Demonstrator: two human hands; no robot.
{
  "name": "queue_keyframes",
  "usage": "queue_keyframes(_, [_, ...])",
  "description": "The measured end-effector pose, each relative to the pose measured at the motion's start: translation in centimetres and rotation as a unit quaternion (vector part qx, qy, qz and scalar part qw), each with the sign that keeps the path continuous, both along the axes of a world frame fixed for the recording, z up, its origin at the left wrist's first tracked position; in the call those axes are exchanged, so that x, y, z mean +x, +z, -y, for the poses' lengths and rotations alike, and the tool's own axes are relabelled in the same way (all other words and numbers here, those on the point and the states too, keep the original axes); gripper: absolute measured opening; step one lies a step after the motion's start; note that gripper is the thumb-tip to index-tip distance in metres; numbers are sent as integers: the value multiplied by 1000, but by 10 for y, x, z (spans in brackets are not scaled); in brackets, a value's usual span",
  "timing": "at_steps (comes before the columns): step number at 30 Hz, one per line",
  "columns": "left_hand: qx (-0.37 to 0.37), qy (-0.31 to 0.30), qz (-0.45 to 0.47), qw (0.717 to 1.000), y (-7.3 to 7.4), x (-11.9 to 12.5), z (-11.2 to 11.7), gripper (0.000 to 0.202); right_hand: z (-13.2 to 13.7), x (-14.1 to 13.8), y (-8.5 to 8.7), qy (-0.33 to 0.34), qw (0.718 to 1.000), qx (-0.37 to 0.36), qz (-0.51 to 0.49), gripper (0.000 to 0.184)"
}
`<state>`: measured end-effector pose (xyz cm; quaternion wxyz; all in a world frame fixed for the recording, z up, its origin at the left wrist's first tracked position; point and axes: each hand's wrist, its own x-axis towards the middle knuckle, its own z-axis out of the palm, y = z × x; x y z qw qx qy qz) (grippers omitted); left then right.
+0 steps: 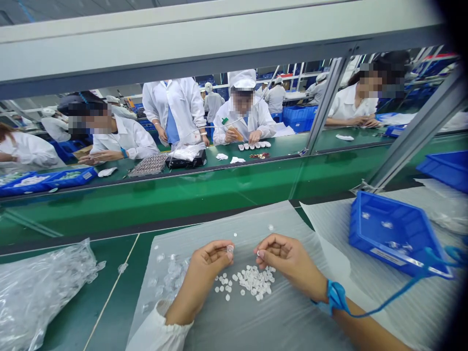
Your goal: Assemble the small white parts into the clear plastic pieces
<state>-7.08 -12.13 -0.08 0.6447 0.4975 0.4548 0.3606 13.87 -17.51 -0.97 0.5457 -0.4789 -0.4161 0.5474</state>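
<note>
My left hand [210, 261] pinches a small clear cap [229, 249] at its fingertips, just above a heap of small white discs [252, 282]. My right hand [288, 261] faces it from the other side, fingers curled together over the heap; whether anything lies between them is too small to tell. Several clear pieces [171, 275] are spread on the pale foam sheet [278, 321] to the left of the heap. A blue anti-static wrist strap [336, 296] circles my right wrist, its cord running right.
A plastic bag of clear parts [36, 292] lies on the green bench at left. A tilted blue crate [393, 234] stands at right. Beyond a metal-framed glass divider [325, 107], several co-workers in white coats sit at another green bench with blue bins.
</note>
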Motion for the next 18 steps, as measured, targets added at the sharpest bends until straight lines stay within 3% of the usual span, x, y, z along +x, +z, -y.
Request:
queue_keyframes(8, [-10, -1, 8, 1000, -8, 2, 0, 41, 0, 5, 0, -8, 998, -65, -18, 41])
queue_keyframes(13, [-15, -19, 12, 1000, -10, 2, -1, 42, -1, 4, 0, 2, 999, -54, 4, 38])
queue_keyframes(18, [-26, -22, 13, 999, -5, 2, 0, 44, -1, 5, -3, -34, 999, -15, 36, 34])
